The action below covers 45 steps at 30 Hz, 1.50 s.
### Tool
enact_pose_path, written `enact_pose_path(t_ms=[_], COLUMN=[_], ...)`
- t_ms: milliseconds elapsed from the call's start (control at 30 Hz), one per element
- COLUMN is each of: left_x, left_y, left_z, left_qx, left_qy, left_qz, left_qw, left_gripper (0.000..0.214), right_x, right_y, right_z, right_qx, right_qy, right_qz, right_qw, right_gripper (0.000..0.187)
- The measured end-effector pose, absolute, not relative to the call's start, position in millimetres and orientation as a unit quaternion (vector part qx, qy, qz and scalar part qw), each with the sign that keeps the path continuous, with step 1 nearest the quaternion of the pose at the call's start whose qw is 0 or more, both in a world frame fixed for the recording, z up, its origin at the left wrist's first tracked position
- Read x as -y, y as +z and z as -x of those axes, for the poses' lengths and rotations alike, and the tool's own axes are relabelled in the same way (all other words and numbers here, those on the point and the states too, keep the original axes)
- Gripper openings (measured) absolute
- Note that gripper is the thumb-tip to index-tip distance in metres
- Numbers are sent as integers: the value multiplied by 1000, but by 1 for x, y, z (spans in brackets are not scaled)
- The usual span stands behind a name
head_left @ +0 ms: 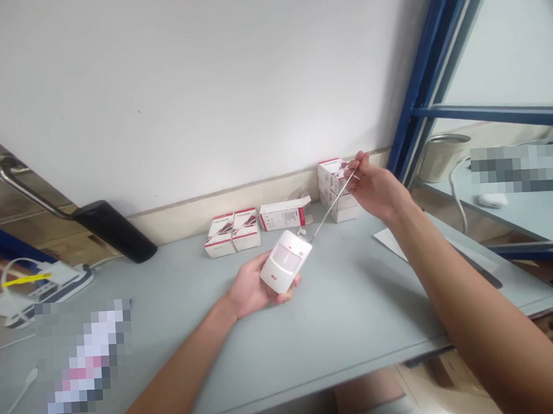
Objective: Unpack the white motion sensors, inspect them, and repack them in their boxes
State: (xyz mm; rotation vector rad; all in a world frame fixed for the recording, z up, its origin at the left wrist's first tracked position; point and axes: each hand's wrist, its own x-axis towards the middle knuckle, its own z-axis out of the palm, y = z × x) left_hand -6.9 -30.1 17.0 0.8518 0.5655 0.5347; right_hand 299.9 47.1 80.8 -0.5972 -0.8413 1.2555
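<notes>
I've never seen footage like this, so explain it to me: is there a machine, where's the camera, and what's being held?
No machine here, just one person's left hand and right hand, both bare. The single picture comes from a camera worn on that person's head, looking forward and down. The left hand holds a white device; the right hand pinches the far end of a thin rod, perhaps an antenna, that runs up from the device's corner. Toward the back of the gray table are small white-and-red boxes, some stacked. What looks like a power strip lies off to the left.
</notes>
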Motion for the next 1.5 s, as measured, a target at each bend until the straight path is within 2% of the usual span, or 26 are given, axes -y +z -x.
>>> enact_pose_path(t_ms=[100, 233, 300, 400, 500, 667, 800, 933, 1267, 1500], left_x=[32, 34, 33, 32, 32, 33, 31, 28, 32, 37], left_y=[17, 16, 15, 14, 15, 19, 18, 15, 12, 12], left_z=[8, 10, 10, 9, 9, 7, 7, 7, 7, 6], left_qx=[-271, -268, -273, -285, -290, -285, -273, -265, -275, -256], left_qy=[255, 245, 260, 285, 295, 279, 250, 224, 249, 267], left_qz=[-402, -418, -413, -407, -408, -412, -408, -408, -449, -455], left_qw=[837, 833, 829, 820, 814, 819, 834, 844, 813, 810], left_gripper=[41, 43, 42, 40, 40, 40, 41, 43, 47, 44], right_x=[-53, -62, -63, -58, -47, -37, -44, -51, -51, -52], right_y=[81, 77, 74, 73, 74, 77, 77, 76, 78, 74], right_z=[-318, -358, -364, -343, -307, -285, -296, -312, -324, -319], right_qx=[325, 268, 271, 353, 455, 481, 424, 365, 320, 325], right_qy=[566, 515, 503, 512, 511, 474, 455, 438, 489, 428], right_qz=[243, 243, 253, 315, 350, 314, 314, 311, 313, 321], right_qw=[717, 777, 780, 717, 639, 667, 717, 760, 749, 780], right_gripper=[18, 14, 20, 38, 43, 38, 41, 32, 18, 26])
